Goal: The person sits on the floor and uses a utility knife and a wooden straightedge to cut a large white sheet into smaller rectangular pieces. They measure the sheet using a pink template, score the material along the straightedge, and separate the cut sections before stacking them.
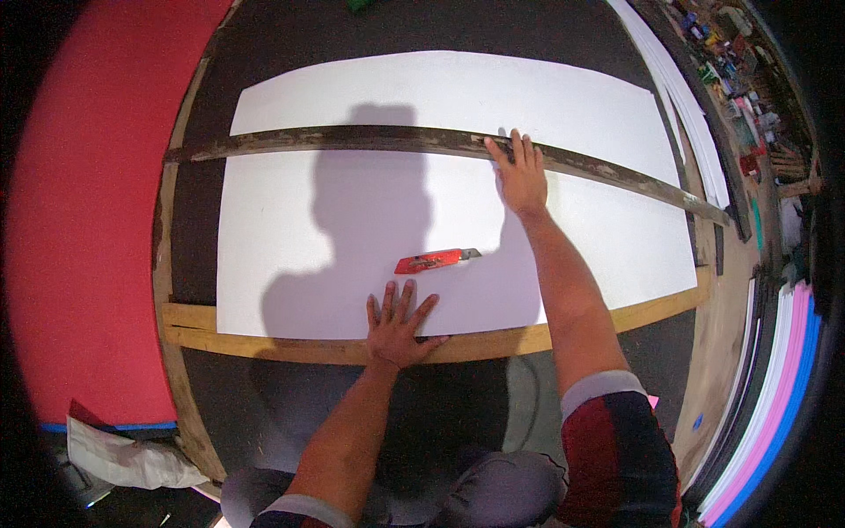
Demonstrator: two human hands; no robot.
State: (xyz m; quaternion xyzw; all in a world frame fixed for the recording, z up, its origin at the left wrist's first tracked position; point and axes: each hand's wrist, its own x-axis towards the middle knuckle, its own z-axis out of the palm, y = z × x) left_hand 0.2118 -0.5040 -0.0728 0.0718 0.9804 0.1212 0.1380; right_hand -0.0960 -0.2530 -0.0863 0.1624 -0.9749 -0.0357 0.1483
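Note:
A large white sheet (607, 238) lies in front of me, with my shadow across it. My left hand (400, 327) rests flat with fingers spread on its near edge, over a yellowish wooden strip (290, 346). Just beyond those fingertips lies a red utility knife (431, 260), its blade end pointing right, touched by neither hand. Across the far part of the sheet runs a long dark, worn straight bar (378, 138). My right hand (521, 176) reaches out to it, fingers stretched over the bar and pressing on it, not wrapped round it.
A big red sheet (88, 229) stretches along the left side. Stacked white, pink and blue sheets (783, 396) stand at the lower right. Assorted clutter (731, 70) lies at the upper right. A whitish bag (132, 458) sits at the lower left.

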